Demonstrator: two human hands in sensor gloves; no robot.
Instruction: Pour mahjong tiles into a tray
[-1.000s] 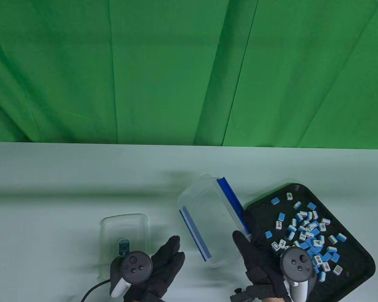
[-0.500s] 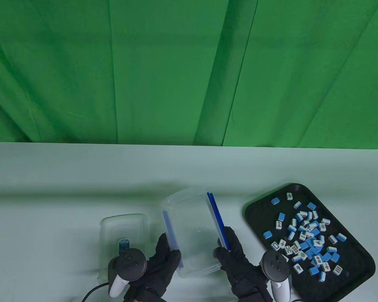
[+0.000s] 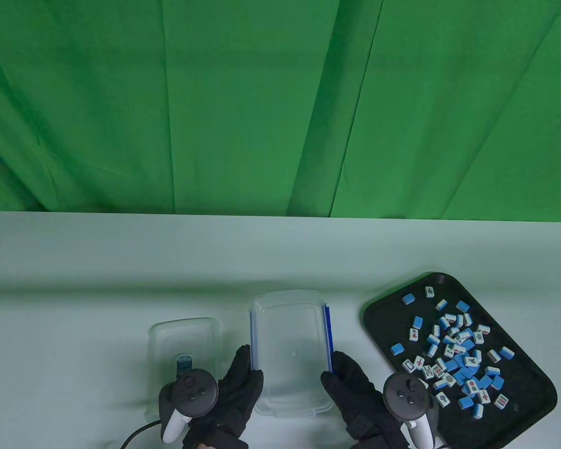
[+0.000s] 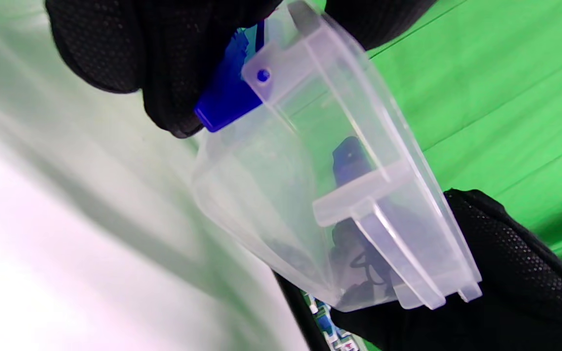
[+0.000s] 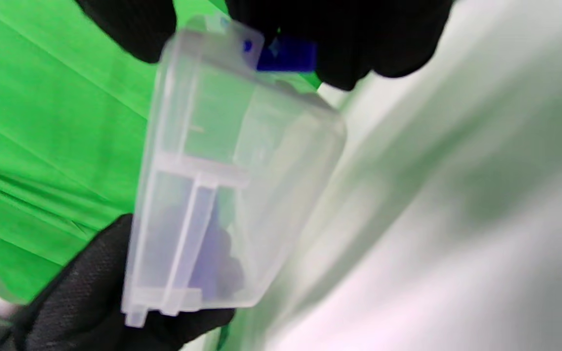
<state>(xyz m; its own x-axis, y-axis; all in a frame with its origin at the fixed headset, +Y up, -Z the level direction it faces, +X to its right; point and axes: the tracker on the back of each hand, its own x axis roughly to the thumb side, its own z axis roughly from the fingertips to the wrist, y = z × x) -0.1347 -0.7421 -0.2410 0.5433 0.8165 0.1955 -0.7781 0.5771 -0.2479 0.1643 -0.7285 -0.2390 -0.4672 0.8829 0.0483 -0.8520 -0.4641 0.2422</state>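
A clear plastic box (image 3: 290, 351) with blue side clips sits level and empty between my hands near the table's front. My left hand (image 3: 236, 388) grips its left side at the blue clip (image 4: 225, 95), and my right hand (image 3: 355, 393) grips its right side at the other clip (image 5: 286, 56). The box also shows in the left wrist view (image 4: 320, 195) and right wrist view (image 5: 222, 185). The black tray (image 3: 523, 411) at the right holds several blue-and-white mahjong tiles (image 3: 458, 351).
The box's clear lid (image 3: 184, 336) lies flat on the white table (image 3: 121, 262) left of my left hand. A green curtain (image 3: 280, 103) hangs behind the table. A black cable (image 3: 138, 432) runs from the left tracker.
The box moved left from the tray's edge and turned level and open side up. My left hand took hold of its left side. My right hand came back with it.
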